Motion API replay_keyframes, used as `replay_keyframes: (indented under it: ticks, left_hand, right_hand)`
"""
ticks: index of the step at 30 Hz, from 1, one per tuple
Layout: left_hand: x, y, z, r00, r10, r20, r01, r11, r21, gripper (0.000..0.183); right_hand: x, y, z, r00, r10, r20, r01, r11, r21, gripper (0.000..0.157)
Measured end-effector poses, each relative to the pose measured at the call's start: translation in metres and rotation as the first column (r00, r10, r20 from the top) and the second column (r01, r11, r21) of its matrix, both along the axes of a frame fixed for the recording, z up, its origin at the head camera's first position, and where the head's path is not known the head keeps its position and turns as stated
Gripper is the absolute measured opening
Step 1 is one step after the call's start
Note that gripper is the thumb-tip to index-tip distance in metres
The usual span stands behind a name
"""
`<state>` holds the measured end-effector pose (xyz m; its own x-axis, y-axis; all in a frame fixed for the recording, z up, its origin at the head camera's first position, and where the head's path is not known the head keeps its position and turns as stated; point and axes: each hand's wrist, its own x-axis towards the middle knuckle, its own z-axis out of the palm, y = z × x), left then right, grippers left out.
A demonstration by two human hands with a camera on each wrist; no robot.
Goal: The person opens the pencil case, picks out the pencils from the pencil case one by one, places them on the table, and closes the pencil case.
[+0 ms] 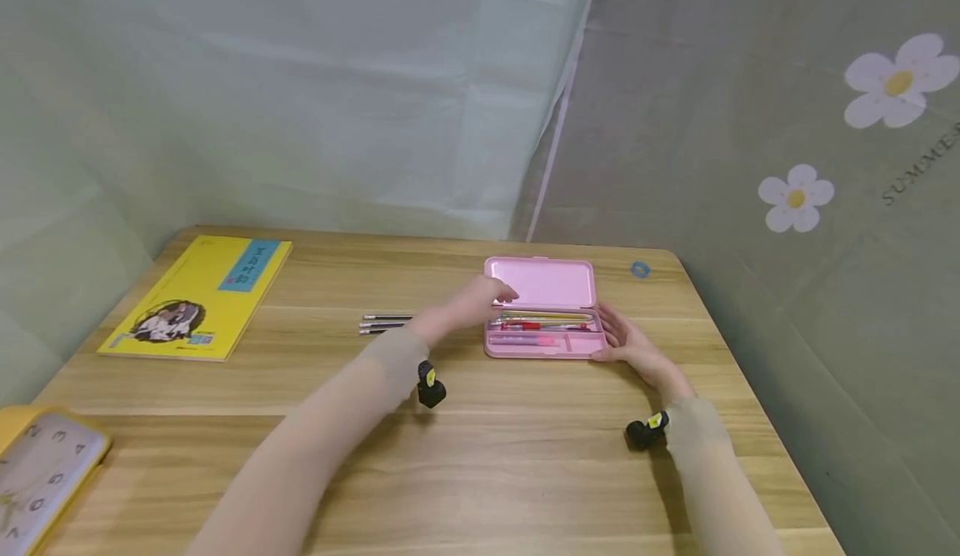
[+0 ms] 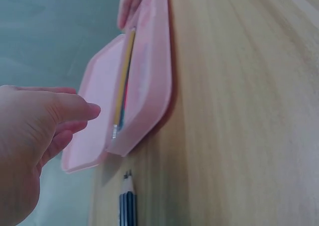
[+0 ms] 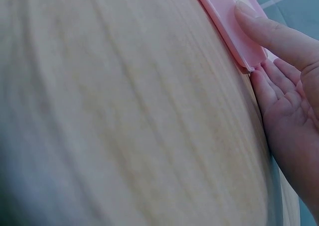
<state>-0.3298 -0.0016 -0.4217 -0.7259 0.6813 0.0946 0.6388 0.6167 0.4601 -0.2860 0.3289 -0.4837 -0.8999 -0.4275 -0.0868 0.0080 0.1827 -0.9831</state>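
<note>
A pink pencil case [image 1: 587,343] lies on the table with its lid [image 1: 543,283] tipped back. Inside it are a yellow pencil [image 2: 123,81], a red pen [image 1: 525,326] and a pink-tipped pen [image 1: 536,341]. My left hand [image 1: 480,299] hovers at the case's left end, its fingers loosely bent in front of the lid and nothing in them. At the right end my right hand [image 1: 633,346] grips the case, thumb [image 3: 274,37] along the front wall and the other fingers round the end. Several dark pencils [image 2: 127,203] lie left of the case, partly behind the left forearm.
A yellow book [image 1: 225,302] lies at the back left of the wooden table [image 1: 510,456]. Nearer, at the left edge, sits a yellow-framed clock [image 1: 56,473]. A small blue ring [image 1: 640,269] is at the back right. Curtains hang behind the table and along its right side.
</note>
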Motion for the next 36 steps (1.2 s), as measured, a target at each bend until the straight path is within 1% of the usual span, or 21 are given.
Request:
replay_keyframes:
  ticks: [1,4,8,11,19,27,32,33,36]
  left_hand:
    - [0.000,0.002,-0.002,1.000,-0.004,0.001,0.004,1.000,-0.002,0.031]
    - [0.000,0.005,-0.005,0.999,0.006,0.038,-0.006,1.000,0.003,0.033]
    - [0.000,0.006,-0.010,0.993,0.035,0.113,-0.035,0.999,0.003,0.036]
    - [0.000,0.007,-0.014,0.990,0.043,0.131,-0.043,0.999,-0.006,0.036]
    - [0.001,0.006,-0.019,0.994,0.042,0.102,-0.036,0.997,-0.063,0.036]
    - [0.001,0.011,-0.019,0.995,0.063,0.083,-0.057,0.996,-0.068,0.034]
    - [-0.002,0.013,-0.018,0.997,0.047,0.057,-0.044,0.997,-0.059,0.032]
    - [-0.001,0.013,-0.018,0.999,0.036,0.032,-0.035,0.998,-0.055,0.030]
    - [-0.002,0.014,-0.017,1.000,0.023,0.013,-0.023,0.998,-0.055,0.028]
  right_hand:
    - [0.000,0.000,0.000,1.000,-0.001,0.001,0.001,1.000,0.000,0.100]
    - [0.001,0.000,0.001,1.000,0.003,-0.002,-0.003,1.000,0.000,0.101]
    - [0.000,0.000,0.001,1.000,-0.001,0.002,0.001,1.000,0.004,0.101]
    - [0.000,0.000,0.001,1.000,-0.006,0.004,0.006,1.000,0.010,0.100]
    - [0.000,0.000,-0.001,1.000,-0.004,0.004,0.004,1.000,0.002,0.100]
    - [0.000,0.001,-0.001,1.000,-0.007,0.011,0.008,1.000,-0.012,0.101]
    - [-0.001,0.000,-0.001,1.000,-0.009,0.010,0.010,1.000,-0.015,0.101]
    - [-0.001,0.000,-0.001,1.000,-0.011,0.010,0.011,1.000,-0.016,0.101]
    - [-0.001,-0.001,-0.001,1.000,-0.012,0.009,0.012,1.000,-0.017,0.101]
